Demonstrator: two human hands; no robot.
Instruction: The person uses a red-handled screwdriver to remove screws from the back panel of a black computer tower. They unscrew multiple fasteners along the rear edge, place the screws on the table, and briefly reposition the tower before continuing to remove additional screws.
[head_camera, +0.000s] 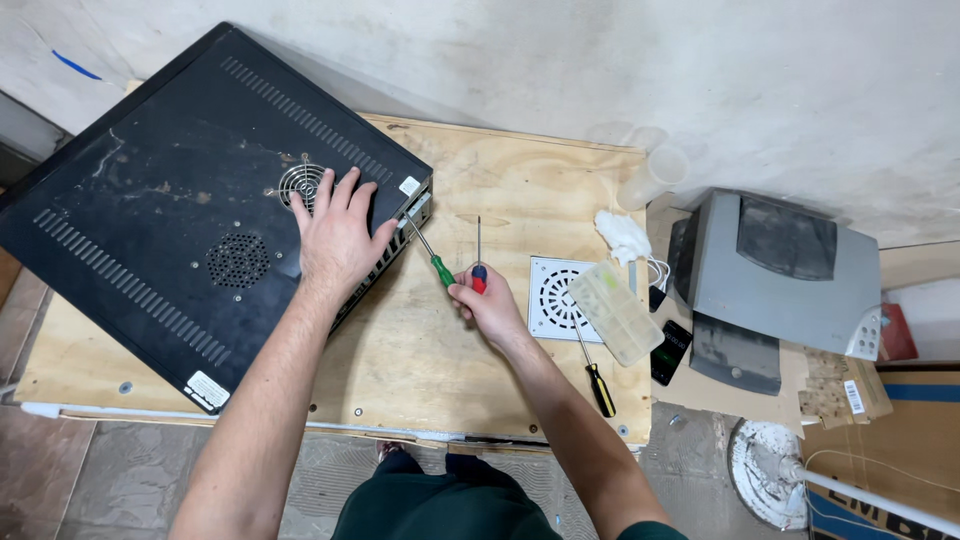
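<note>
Green screwdriver (432, 256) tip at black box (190, 200) edge screw. Right hand (487, 300) clamped on handle, red screwdriver (478, 262) too. Left hand (335, 235) flat, fingers spread, pressing box. Keep tip straight, push firm, turn slow.

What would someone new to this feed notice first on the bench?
The big black appliance lying underside up across the left of the plywood bench, with the left hand flat on it beside a round vent. Next, the right hand at bench centre gripping two screwdrivers, green-handled and red-and-blue. A grey machine sits at right.
</note>
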